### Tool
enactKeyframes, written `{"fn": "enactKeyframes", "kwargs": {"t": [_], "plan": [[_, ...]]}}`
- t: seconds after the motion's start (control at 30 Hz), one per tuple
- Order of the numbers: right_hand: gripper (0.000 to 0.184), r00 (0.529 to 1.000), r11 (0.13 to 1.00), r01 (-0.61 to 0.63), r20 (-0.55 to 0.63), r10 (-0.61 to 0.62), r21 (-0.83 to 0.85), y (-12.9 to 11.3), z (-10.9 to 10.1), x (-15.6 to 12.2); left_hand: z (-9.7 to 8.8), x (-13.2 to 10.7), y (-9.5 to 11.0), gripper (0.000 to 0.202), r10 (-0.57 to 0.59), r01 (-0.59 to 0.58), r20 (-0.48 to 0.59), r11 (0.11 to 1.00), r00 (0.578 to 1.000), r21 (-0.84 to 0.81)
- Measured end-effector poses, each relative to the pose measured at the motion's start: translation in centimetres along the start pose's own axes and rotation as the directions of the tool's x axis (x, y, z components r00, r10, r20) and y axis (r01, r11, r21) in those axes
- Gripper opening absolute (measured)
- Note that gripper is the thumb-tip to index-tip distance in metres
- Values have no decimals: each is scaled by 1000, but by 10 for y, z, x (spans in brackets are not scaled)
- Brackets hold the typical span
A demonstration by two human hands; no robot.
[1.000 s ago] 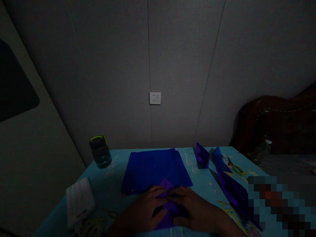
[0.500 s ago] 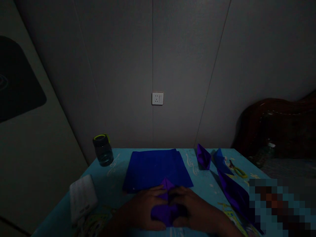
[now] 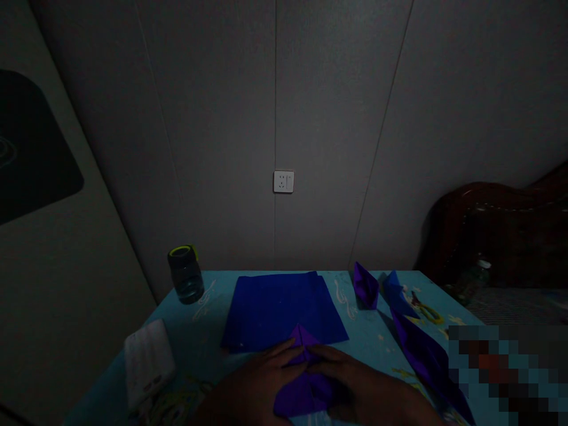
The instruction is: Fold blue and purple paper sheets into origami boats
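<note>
A piece of purple folded paper (image 3: 302, 397) lies at the near edge of the table, its pointed tip overlapping the dark blue paper sheets (image 3: 284, 307). My left hand (image 3: 261, 381) holds the purple paper from the left, with its fingers across the middle. From the right, my right hand (image 3: 350, 376) grips the same paper, fingertips close to those of the left. Both thumbs are hard to make out in the dim light.
A patterned light blue cloth (image 3: 364, 337) covers the table. To the left stand a dark bottle (image 3: 186, 278) and a white pack (image 3: 149, 358). On the right are a purple paper shape (image 3: 366, 287), a blue one (image 3: 397, 296), yellow-handled scissors (image 3: 429, 312) and a long purple fold (image 3: 428, 361).
My fingers have shifted on the purple paper, with the right fingers now reaching nearer its centre. More of its lower part shows. The whole view has tilted slightly upward.
</note>
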State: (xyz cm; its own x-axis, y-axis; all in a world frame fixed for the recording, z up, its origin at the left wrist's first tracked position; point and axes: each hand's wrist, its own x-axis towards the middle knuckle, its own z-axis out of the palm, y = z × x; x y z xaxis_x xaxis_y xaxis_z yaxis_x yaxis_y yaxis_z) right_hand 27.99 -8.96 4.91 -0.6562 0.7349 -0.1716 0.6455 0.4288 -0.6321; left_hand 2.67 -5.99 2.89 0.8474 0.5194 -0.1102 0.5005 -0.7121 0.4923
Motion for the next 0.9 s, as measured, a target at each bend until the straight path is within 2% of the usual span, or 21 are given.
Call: {"fn": "enactKeyframes", "kwargs": {"t": [0.13, 0.23, 0.33, 0.47, 0.57, 0.7, 0.9], "plan": [[62, 999, 997, 4, -45, -7, -74, -7, 0, -6, 2, -1, 1, 84, -24, 24, -4, 998, 1000, 56], [61, 997, 979, 26, -71, -41, -205, -5, 10, -7, 2, -2, 5, 75, -17, 20, -34, 997, 999, 78], [63, 994, 915, 37, -82, -76, -401, 9, 29, -4, 1, -3, 8, 67, -15, 19, -53, 997, 998, 68], [46, 963, 808, 94, -153, -222, -581, 34, 51, 3, 3, -4, 8, 59, -14, 19, -76, 998, 997, 67], [37, 932, 790, 112, -212, -295, -603, 42, 53, 9, 7, -3, 6, 42, 23, -14, -116, 997, 993, 75], [28, 944, 817, 84, -217, -249, -570, 40, 44, 19, 13, 0, 5, 26, 61, -45, -157, 994, 986, 100], [12, 945, 788, 18, -246, -214, -615, 40, 41, 30, 24, 8, 8, 27, 53, -22, -189, 986, 980, 164]]}}
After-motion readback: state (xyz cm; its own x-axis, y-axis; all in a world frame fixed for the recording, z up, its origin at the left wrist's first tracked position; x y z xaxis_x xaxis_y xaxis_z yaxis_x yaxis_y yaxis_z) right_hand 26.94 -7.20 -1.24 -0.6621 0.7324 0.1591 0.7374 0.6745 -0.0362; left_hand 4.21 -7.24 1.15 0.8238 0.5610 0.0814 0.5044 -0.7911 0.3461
